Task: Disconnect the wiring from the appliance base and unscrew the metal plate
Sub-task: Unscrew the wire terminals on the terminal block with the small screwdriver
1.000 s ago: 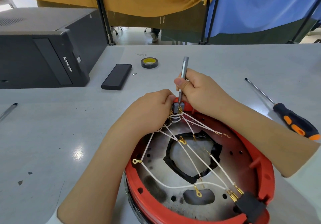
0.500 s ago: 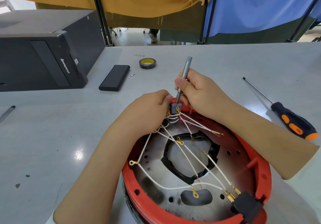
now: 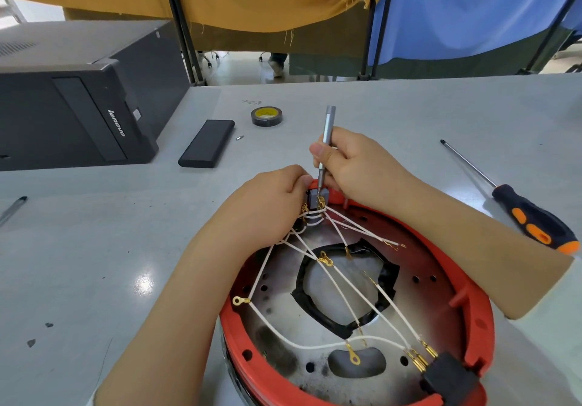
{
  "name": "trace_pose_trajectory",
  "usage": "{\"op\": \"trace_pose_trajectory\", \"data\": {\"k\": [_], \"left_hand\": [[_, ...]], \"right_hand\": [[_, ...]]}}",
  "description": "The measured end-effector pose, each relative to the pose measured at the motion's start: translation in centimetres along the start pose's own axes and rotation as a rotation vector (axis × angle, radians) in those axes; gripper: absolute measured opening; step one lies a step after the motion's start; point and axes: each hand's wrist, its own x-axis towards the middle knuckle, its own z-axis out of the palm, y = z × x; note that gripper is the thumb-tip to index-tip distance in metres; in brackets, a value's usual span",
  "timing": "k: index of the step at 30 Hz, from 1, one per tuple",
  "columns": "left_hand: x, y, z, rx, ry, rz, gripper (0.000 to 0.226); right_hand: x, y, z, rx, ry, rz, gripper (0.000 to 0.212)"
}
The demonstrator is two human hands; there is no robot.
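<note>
The red round appliance base [image 3: 472, 320] lies open side up near the table's front edge. Inside it sits a scorched metal plate [image 3: 283, 352] with a black-rimmed hole in its middle. White wires [image 3: 337, 286] with gold terminals fan out from a small dark terminal block [image 3: 315, 199] at the base's far rim. My left hand [image 3: 271, 207] pinches that block and the wires beside it. My right hand [image 3: 356, 166] grips a slim silver screwdriver [image 3: 327, 128], held nearly upright with its tip on the block. A black connector [image 3: 450, 380] sits at the near right rim.
A large orange-and-black screwdriver [image 3: 532, 223] lies on the table to the right. A black rectangular case [image 3: 208, 147], a loose bit [image 3: 240, 137] and a roll of tape [image 3: 266, 116] lie beyond the base. A black computer tower [image 3: 78, 103] stands at far left, a pen [image 3: 12, 207] at the left edge.
The silver screwdriver has turned a little more upright in my right hand. My left hand stays on the block. The view has shifted slightly.
</note>
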Motion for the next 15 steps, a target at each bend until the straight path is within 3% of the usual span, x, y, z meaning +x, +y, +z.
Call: {"op": "trace_pose_trajectory", "data": {"k": [4, 15], "left_hand": [[-0.02, -0.08, 0.03, -0.002, -0.001, 0.005, 0.028], [0.08, -0.25, 0.17, -0.021, 0.013, 0.009, 0.028]], "right_hand": [[-0.84, 0.68, -0.3, 0.074, 0.075, -0.052, 0.023], [-0.92, 0.62, -0.13, -0.028, 0.041, -0.087, 0.024]]}}
